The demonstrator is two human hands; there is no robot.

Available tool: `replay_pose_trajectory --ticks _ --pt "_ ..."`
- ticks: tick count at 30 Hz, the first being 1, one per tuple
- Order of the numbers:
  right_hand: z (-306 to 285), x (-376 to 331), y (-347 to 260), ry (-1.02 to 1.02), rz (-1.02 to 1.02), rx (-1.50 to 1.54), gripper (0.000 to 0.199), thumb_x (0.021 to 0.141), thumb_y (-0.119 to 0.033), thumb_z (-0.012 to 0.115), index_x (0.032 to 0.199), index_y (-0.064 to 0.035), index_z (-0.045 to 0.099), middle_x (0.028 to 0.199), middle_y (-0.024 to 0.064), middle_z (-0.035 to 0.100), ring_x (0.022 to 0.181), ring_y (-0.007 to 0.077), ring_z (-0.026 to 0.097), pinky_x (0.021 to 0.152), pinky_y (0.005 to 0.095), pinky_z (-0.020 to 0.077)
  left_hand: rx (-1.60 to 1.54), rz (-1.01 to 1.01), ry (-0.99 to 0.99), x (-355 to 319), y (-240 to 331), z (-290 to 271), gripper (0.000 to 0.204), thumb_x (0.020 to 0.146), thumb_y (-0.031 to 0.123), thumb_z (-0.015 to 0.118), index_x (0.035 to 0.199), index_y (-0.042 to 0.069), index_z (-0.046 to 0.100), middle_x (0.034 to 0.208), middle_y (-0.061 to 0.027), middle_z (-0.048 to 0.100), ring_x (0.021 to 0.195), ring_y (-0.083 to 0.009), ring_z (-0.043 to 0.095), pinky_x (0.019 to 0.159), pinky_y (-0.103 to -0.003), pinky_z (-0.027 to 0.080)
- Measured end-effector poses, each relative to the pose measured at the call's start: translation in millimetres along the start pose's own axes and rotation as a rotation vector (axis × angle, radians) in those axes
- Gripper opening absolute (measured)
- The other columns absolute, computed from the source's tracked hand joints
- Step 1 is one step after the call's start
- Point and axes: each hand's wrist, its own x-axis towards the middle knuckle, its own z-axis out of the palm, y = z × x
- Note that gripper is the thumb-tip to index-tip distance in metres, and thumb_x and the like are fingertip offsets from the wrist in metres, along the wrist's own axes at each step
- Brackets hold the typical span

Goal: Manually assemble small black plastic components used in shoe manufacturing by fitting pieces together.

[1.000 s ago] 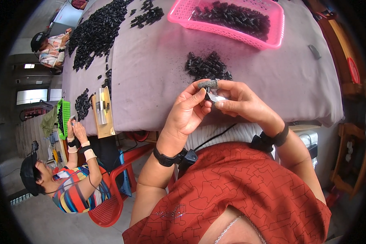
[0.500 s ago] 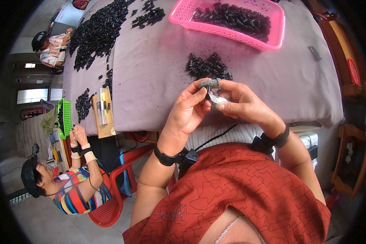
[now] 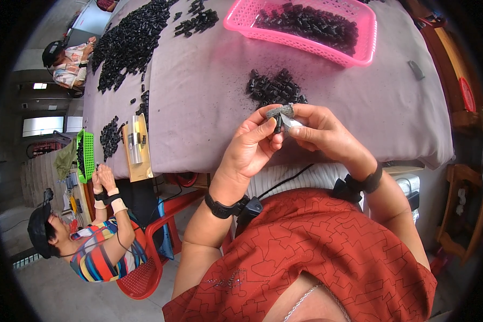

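Observation:
My left hand (image 3: 250, 144) pinches a small black cylindrical part (image 3: 278, 125) between thumb and fingers. A grey textured wrap (image 3: 280, 111) lies along the tip of its index finger. Closed round a small silvery blade (image 3: 291, 123), my right hand (image 3: 327, 133) presses the pointed end against or very near the black part; I cannot tell whether it touches. The blade's handle end is hidden in my fingers. Just beyond both hands, a loose heap of similar black parts (image 3: 276, 87) sits on the grey cloth.
A pink basket (image 3: 306, 47) of black parts stands at the far side of the cloth-covered table (image 3: 198, 102). A large black heap (image 3: 124, 45) spreads at far left. Two people sit along the left, one beside a green basket (image 3: 86, 156). A grey strip (image 3: 416, 70) lies far right.
The blade has turned in my right hand, its tip now pointing up beside the black part. The grey-wrapped fingertip has tilted, and more of the black part shows.

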Motion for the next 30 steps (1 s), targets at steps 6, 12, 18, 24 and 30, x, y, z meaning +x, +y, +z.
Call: replay_pose_trajectory --ticks 6,12,18,24,30 --pt "4.4 -4.2 0.7 -0.058 -0.033 -0.024 0.048 0.092 -0.018 0.063 0.135 -0.0031 0.047 0.077 -0.0054 0.054 0.060 0.0013 0.041 0.050 0.0174 0.0315 -0.037 -0.003 0.071 -0.3 0.2 -0.6 0.033 0.092 0.012 0.062 0.123 0.007 0.056 0.093 -0.0033 0.063 0.073 -0.0101 0.061 0.064 -0.022 0.054" --pt "5.6 -3.7 -3.1 -0.047 -0.011 -0.074 0.049 0.093 -0.019 0.062 0.136 -0.0035 0.046 0.077 -0.0054 0.055 0.060 0.0017 0.041 0.050 0.0177 0.0319 -0.017 0.007 0.058 -1.3 0.5 -2.0 0.032 0.092 0.012 0.062 0.123 0.007 0.056 0.095 -0.0036 0.064 0.074 -0.0098 0.061 0.064 -0.021 0.054" --pt "-2.9 0.1 -3.0 -0.004 -0.005 -0.039 0.036 0.094 -0.018 0.060 0.125 -0.0019 0.054 0.082 -0.0047 0.058 0.060 0.0008 0.041 0.050 0.0172 0.0318 -0.012 -0.039 0.023 2.9 2.7 5.2 0.033 0.090 0.010 0.065 0.122 0.006 0.056 0.092 -0.0032 0.063 0.072 -0.0107 0.061 0.062 -0.023 0.053" --pt "-4.5 -2.6 -12.3 0.173 -0.130 -0.088 0.025 0.095 -0.018 0.058 0.114 -0.0029 0.058 0.076 -0.0070 0.051 0.060 0.0002 0.040 0.050 0.0171 0.0317 -0.003 -0.006 0.079 12.6 17.9 7.2 0.025 0.093 0.009 0.060 0.118 0.005 0.058 0.091 -0.0047 0.064 0.074 -0.0118 0.062 0.065 -0.024 0.054" --pt "-16.1 -4.4 -11.8 0.412 -0.261 -0.045 0.021 0.096 -0.017 0.056 0.112 -0.0050 0.058 0.073 -0.0068 0.048 0.059 0.0015 0.040 0.051 0.0176 0.0312 0.157 0.129 0.011 71.3 65.6 36.8 0.024 0.092 0.006 0.058 0.116 0.002 0.057 0.097 -0.0084 0.064 0.090 -0.0191 0.066 0.074 -0.026 0.058"
